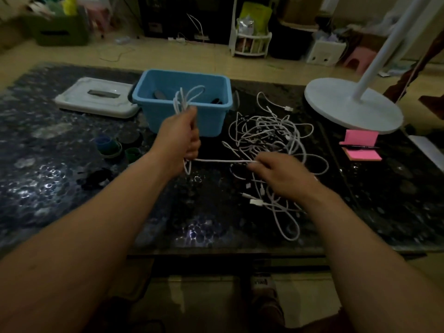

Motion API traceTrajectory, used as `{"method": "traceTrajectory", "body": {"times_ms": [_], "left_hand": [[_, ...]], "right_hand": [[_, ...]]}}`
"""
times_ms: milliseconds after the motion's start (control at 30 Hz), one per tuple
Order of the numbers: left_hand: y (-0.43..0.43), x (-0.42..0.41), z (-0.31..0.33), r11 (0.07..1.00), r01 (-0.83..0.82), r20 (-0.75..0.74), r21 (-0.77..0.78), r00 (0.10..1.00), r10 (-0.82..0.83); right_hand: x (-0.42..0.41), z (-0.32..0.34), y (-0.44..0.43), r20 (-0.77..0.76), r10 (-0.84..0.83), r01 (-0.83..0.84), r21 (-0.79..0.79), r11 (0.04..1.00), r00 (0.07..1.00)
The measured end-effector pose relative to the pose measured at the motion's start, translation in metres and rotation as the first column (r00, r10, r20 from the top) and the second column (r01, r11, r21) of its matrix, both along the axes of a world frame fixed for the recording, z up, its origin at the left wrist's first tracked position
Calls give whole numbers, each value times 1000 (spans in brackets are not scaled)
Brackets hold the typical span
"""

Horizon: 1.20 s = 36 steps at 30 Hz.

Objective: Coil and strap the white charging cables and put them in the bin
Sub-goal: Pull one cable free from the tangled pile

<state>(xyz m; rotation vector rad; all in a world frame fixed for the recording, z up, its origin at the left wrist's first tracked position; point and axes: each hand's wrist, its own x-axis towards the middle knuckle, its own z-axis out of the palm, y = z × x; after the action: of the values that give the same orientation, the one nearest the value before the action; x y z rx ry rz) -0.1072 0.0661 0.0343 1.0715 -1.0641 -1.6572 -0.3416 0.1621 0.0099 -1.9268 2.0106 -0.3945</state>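
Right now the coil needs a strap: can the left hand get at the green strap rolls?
Probably not yet: the left hand is closed on the coiled cable. The strap rolls lie unobstructed beside it.

A dark speckled table (60, 188) carries a blue bin (211, 121), white lid (96, 99), tangled white cables (269, 135) — and pink sticky notes (360, 150).

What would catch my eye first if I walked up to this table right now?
Probably the tangled heap of white cables sprawled over the dark table, right of centre. Next, the left hand gripping a half-made coil in front of the bright blue bin, while the right hand pinches the same cable's tail stretched between them.
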Motion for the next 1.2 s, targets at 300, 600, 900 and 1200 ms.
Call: {"method": "traceTrajectory", "body": {"times_ms": [300,600,900,1200], "left_hand": [[27,-27,-23,846,412,639,-338,760,-115],[51,-43,-27,882,467,66,-70,884,-463],[48,-36,-23,746,663,50,69,744,-666],[39,-38,-24,872,480,70,99,871,-487]], "right_hand": [[24,17,-8,34,-27,33,-183,983,999],[45,28,-5,477,-117,257,-240,936,871],[39,20,1,358,-72,198,-330,923,931],[21,7,0,247,-69,128,-230,965,967]]}}
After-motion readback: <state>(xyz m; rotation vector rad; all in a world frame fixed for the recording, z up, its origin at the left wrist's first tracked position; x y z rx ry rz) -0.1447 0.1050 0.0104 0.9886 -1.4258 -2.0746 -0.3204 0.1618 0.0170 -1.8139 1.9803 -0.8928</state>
